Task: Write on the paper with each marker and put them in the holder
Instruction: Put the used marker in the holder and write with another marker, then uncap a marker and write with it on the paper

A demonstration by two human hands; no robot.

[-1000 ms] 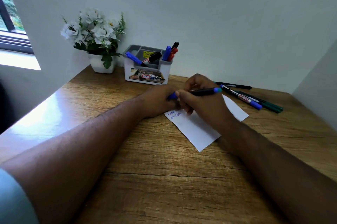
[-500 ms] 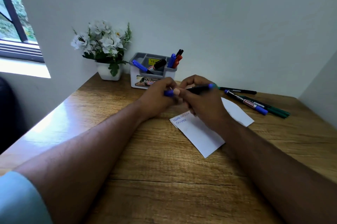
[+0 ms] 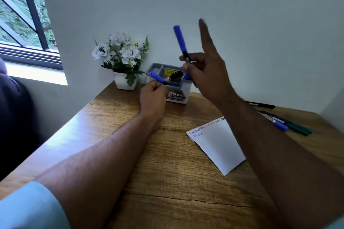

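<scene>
- Right hand [image 3: 206,76]: pinched blue marker [image 3: 180,41] upright above holder [image 3: 178,96], index finger extended.
- Left hand [image 3: 153,96]: curled, apparently empty, at holder's 8 o'clock.
- Advice: lower the marker vertically into a free compartment.

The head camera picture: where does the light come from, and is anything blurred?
Head view: daylight enters by the window at left and leaves a glare patch on the wooden table; the right hand's raised finger and the blue marker it holds are motion-blurred.
</scene>
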